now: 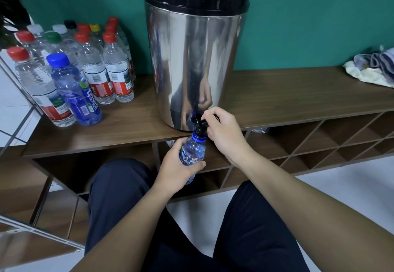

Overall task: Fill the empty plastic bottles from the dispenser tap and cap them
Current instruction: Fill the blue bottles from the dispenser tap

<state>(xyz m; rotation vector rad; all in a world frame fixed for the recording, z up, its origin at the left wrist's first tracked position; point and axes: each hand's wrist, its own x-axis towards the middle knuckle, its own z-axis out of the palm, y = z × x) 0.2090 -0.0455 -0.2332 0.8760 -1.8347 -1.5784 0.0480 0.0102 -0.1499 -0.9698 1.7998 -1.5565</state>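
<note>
Your right hand [223,135] pinches the tap [199,122]; your left hand [181,165] grips the blue bottle [194,149].

Held upright off the desk [277,97] edge, the bottle's open neck sits directly under the spout at the steel dispenser [191,62], its long axis near vertical. Capped bottles [85,69] stand well left.

Left hand [179,163] is reaching in from below, forearm angling up, fingers and thumb curling round the blue bottle [195,150] and holding it upright. Right hand [223,132] is coming across from the right, wrist bent, fingers curling onto the black tap [199,122]. Both forearms are bare, knees spreading below.
</note>
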